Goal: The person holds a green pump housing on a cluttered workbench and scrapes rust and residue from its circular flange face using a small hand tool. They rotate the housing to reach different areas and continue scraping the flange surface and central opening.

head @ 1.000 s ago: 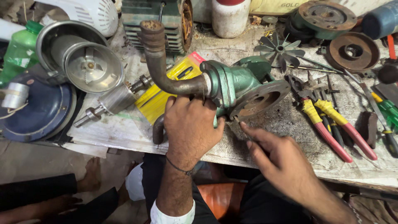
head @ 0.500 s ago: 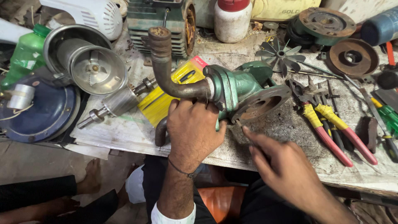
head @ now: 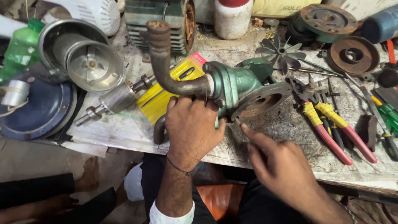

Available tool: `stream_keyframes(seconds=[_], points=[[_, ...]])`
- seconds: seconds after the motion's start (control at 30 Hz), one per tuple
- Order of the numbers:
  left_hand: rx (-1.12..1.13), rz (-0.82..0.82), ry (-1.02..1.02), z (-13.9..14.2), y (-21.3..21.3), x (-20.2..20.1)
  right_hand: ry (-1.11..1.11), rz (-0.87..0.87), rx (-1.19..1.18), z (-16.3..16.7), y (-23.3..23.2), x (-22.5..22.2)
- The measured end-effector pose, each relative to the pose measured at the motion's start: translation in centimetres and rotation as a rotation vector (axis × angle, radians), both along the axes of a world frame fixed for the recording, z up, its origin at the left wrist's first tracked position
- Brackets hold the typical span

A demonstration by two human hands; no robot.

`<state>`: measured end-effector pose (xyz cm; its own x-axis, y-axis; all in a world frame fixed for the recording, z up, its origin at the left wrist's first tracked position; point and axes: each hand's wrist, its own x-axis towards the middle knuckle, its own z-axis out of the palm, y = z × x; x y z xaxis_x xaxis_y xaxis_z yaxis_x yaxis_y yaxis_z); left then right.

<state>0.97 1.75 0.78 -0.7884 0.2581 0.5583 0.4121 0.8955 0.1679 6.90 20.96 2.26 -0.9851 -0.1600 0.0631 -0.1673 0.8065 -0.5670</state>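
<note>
Since a second ago my right hand has slid up from the desk edge toward the pump's open flange, fingers loosely spread, holding nothing, index tip just below the rim to feel the mating face. My left hand stays clamped over the green pump body near the rusty bent pipe, steadying it so it can't roll. Pump sits mid-desk, flange tilted toward me; pliers lie near on the right.

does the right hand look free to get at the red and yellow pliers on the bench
Probably yes: the right hand looks empty, and the pliers lie uncovered just beyond it, nothing between them.
</note>
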Motion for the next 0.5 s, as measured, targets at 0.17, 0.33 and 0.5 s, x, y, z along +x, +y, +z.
stream_keyframes(seconds=[0.17,0.33,0.5], points=[[-0.026,0.017,-0.016,0.0,-0.1,0.0,-0.172,-0.08,0.02,0.6,0.3,0.5],[-0.01,-0.016,0.076,0.1,-0.2,0.0,-0.191,-0.036,0.032,-1.6,1.7,1.1],[-0.029,0.009,0.009,0.1,-0.1,0.0,-0.124,-0.023,-0.03,-1.2,1.2,0.8]])
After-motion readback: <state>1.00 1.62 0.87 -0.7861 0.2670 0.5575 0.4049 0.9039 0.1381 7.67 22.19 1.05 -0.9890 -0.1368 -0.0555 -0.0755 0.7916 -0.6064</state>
